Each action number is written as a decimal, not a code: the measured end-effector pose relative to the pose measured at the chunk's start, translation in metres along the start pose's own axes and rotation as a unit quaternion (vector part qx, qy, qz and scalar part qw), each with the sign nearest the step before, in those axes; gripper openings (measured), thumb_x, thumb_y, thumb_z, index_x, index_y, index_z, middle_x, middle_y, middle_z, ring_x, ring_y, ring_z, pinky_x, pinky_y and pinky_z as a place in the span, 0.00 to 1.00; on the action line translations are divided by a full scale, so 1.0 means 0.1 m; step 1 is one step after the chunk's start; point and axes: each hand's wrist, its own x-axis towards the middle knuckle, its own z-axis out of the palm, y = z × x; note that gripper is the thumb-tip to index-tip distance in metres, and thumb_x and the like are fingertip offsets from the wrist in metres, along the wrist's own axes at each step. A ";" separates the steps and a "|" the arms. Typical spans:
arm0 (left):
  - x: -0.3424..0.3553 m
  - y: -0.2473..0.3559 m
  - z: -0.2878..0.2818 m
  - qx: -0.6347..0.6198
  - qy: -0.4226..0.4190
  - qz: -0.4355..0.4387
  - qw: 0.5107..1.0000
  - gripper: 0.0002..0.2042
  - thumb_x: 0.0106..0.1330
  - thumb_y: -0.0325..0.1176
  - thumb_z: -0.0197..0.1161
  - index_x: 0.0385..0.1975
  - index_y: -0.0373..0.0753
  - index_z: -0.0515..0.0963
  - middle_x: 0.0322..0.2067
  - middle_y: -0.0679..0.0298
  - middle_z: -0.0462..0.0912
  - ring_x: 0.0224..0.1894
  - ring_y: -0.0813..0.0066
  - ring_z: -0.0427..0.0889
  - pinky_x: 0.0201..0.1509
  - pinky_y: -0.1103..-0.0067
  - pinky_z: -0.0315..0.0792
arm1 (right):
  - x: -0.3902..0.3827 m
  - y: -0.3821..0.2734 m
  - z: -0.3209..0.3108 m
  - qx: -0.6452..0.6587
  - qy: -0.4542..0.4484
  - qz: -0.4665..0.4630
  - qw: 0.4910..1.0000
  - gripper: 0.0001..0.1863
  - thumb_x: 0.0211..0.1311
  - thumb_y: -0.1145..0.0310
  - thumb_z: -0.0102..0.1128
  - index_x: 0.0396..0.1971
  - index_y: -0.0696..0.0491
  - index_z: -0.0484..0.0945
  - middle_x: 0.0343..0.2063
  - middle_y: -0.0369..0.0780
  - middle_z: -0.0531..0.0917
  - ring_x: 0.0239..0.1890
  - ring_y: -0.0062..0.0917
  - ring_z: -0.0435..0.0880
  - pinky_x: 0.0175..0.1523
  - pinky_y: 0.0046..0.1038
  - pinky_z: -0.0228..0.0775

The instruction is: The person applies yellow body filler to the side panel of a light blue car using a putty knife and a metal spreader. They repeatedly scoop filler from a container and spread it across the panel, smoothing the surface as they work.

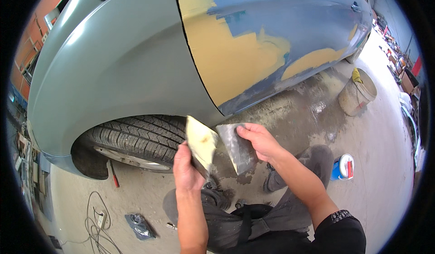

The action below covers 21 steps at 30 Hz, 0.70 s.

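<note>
While the left hand (186, 172) is gripping a pale yellow plate (202, 140) by its outer edge, the right hand (260, 141) is pinching a grey plate (239, 150) just beside it, thumb pressing on the face. Both plates are lying between the hands, their long axes slanting from upper left to lower right — nearly parallel, with the inner edges almost meeting; whether they are touching, I cannot tell. The pale one is looking smeared and uneven, with a darker spot near its middle; the grey one is showing a thin, flat, scuffed face. Beyond them, matte yellow patches (222, 57) are covering part of the blue-grey door (312, 23), while a smooth grey-green fender (122, 72) is curving over a grooved rubber tyre (145, 137), nearer the left hand. Out to the right, a grimy bucket (353, 97) is standing on the concrete floor (380, 159) — a blue tin (336, 169) is sitting lower in the view.
</note>
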 end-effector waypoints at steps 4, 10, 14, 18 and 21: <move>-0.01 0.07 -0.02 0.047 0.031 0.033 0.998 0.24 0.71 0.46 0.50 0.58 0.34 0.67 0.54 0.61 0.76 0.54 0.69 0.76 0.59 0.72 0.70 | -0.16 0.05 -0.25 0.046 0.082 -0.036 0.995 0.08 0.66 0.70 0.56 0.40 0.58 0.78 0.34 0.35 0.83 0.35 0.18 0.81 0.44 0.26 0.75; 0.01 -0.07 0.12 0.021 0.044 0.021 0.999 0.24 0.70 0.41 0.54 0.61 0.32 0.64 0.55 0.60 0.75 0.56 0.67 0.75 0.61 0.69 0.68 | -0.32 -0.03 -0.40 0.042 0.113 -0.166 0.979 0.05 0.63 0.76 0.57 0.38 0.58 0.78 0.33 0.36 0.83 0.34 0.17 0.80 0.43 0.23 0.75; 0.03 -0.14 0.18 -0.001 0.053 0.008 0.999 0.26 0.71 0.45 0.51 0.60 0.32 0.64 0.55 0.59 0.74 0.56 0.66 0.74 0.62 0.68 0.67 | -0.39 -0.13 -0.34 -0.021 0.137 -0.244 0.960 0.10 0.63 0.77 0.57 0.43 0.61 0.77 0.33 0.36 0.82 0.33 0.15 0.79 0.42 0.20 0.73; 0.04 -0.20 0.28 0.080 0.101 0.034 0.991 0.27 0.73 0.49 0.45 0.59 0.29 0.64 0.55 0.58 0.74 0.56 0.66 0.74 0.61 0.69 0.67 | -0.52 -0.21 -0.22 -0.156 0.158 -0.308 0.925 0.12 0.63 0.76 0.58 0.46 0.62 0.78 0.36 0.36 0.82 0.36 0.14 0.77 0.41 0.20 0.72; 0.04 -0.24 0.36 0.154 0.120 0.093 0.976 0.28 0.73 0.49 0.46 0.58 0.26 0.65 0.52 0.57 0.75 0.53 0.68 0.76 0.59 0.72 0.68 | -0.60 -0.24 -0.12 -0.273 0.173 -0.388 0.863 0.09 0.60 0.78 0.60 0.41 0.59 0.81 0.37 0.39 0.82 0.36 0.19 0.79 0.40 0.22 0.71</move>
